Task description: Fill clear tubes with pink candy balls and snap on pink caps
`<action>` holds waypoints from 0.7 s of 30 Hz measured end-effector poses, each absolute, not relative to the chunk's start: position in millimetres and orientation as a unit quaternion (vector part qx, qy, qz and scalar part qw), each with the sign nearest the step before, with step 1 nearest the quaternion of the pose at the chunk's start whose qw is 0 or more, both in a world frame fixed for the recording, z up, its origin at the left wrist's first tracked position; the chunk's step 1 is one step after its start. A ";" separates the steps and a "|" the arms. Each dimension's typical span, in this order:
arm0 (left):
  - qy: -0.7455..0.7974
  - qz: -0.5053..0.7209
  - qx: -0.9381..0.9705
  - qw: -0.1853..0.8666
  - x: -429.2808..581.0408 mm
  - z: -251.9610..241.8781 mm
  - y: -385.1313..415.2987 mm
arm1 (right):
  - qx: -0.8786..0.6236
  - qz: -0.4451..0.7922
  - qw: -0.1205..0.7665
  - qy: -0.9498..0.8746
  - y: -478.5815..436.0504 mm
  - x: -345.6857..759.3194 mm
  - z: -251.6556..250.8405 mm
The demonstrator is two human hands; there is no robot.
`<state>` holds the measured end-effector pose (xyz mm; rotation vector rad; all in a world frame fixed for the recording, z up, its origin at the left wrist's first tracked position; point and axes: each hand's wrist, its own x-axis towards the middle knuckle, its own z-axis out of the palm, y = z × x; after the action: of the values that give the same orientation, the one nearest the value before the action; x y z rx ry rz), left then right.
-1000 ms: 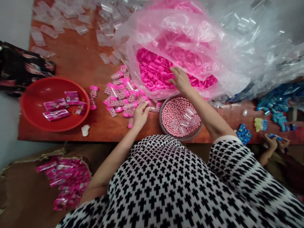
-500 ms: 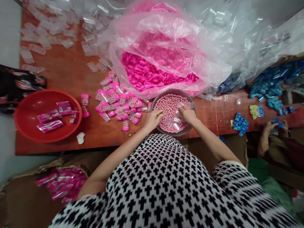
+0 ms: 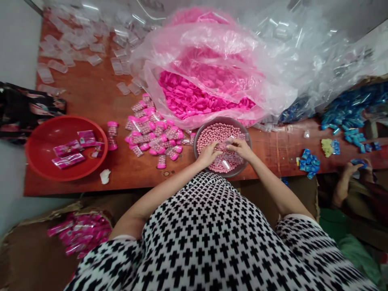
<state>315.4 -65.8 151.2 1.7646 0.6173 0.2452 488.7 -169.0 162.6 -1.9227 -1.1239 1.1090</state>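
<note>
A grey bowl (image 3: pixel 197 162) of round pink beads (image 3: pixel 209 135) stands at the table's front edge. Over it, my right hand (image 3: pixel 241 149) grips a clear plastic container (image 3: pixel 226 142). My left hand (image 3: pixel 209 155) is curled close beside that container, fingers bent toward the thumb; what lies between them is too small to make out. More clear containers lie on the beads. Left of the bowl is a pile of bead-filled containers with pink caps (image 3: pixel 154 131). Behind it, a large translucent bag (image 3: pixel 263 101) lies open on loose pink caps (image 3: pixel 188 95).
A red basin (image 3: pixel 39 161) with several pink packets (image 3: pixel 69 160) stands at left. Clear containers (image 3: pixel 63 48) lie scattered at back left. A box of pink packets (image 3: pixel 81 230) sits below the table. At right, a co-worker's hands (image 3: pixel 348 171) hold something blue near blue pieces (image 3: pixel 309 163).
My left hand has moved right, over the beads, toward my right hand. The right hand has lifted a clear container, and the two hands now meet above the bowl. The view has shifted slightly.
</note>
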 end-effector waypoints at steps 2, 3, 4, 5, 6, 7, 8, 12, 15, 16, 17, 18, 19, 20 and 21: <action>0.274 0.128 0.736 0.606 314.7 155.6 -64.7 | -0.694 0.462 0.401 -0.380 -166.8 477.9 164.1; 0.279 0.137 0.731 0.607 314.1 158.1 -63.3 | -0.690 0.455 0.416 -0.379 -165.1 473.8 166.2; 0.285 0.142 0.732 0.602 313.6 160.5 -61.6 | -0.695 0.431 0.414 -0.400 -162.9 471.4 169.3; 0.288 0.142 0.737 0.595 313.4 162.4 -59.6 | -0.702 0.395 0.397 -0.440 -160.1 471.0 173.1; 0.285 0.139 0.747 0.585 313.3 163.7 -57.4 | -0.705 0.354 0.364 -0.494 -156.7 472.6 177.4; 0.278 0.134 0.758 0.574 313.5 164.3 -54.9 | -0.702 0.316 0.317 -0.554 -152.6 476.1 181.7; 0.270 0.130 0.770 0.564 313.6 164.0 -52.3 | -0.694 0.284 0.259 -0.609 -147.8 480.9 185.3; 0.299 0.146 0.771 0.543 308.4 156.7 -38.2 | -0.704 0.176 0.013 -0.688 -123.5 500.6 183.2; 0.352 0.171 0.752 0.531 294.6 150.7 -25.7 | -0.717 0.169 -0.061 -0.673 -105.6 500.3 158.6; 0.365 0.176 0.749 0.525 289.0 149.5 -22.2 | -0.714 0.200 -0.045 -0.669 -101.2 496.5 147.8; 0.376 0.181 0.746 0.518 283.6 148.6 -19.4 | -0.710 0.238 -0.015 -0.662 -98.0 491.4 137.1; 0.387 0.185 0.744 0.513 278.8 148.0 -17.3 | -0.708 0.277 0.020 -0.650 -96.2 485.8 127.2; 0.395 0.189 0.741 0.508 275.0 147.5 -16.0 | -0.708 0.309 0.052 -0.634 -95.7 480.6 118.8; 0.402 0.193 0.739 0.504 272.4 146.9 -15.4 | -0.710 0.328 0.074 -0.619 -96.6 476.4 112.4; 0.408 0.197 0.739 0.499 271.2 146.1 -15.5 | -0.716 0.339 0.093 -0.603 -98.7 473.5 108.0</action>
<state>271.2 -15.5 146.1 1.7875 0.9865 0.4757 473.5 -98.7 108.0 -2.1246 -1.7904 1.0077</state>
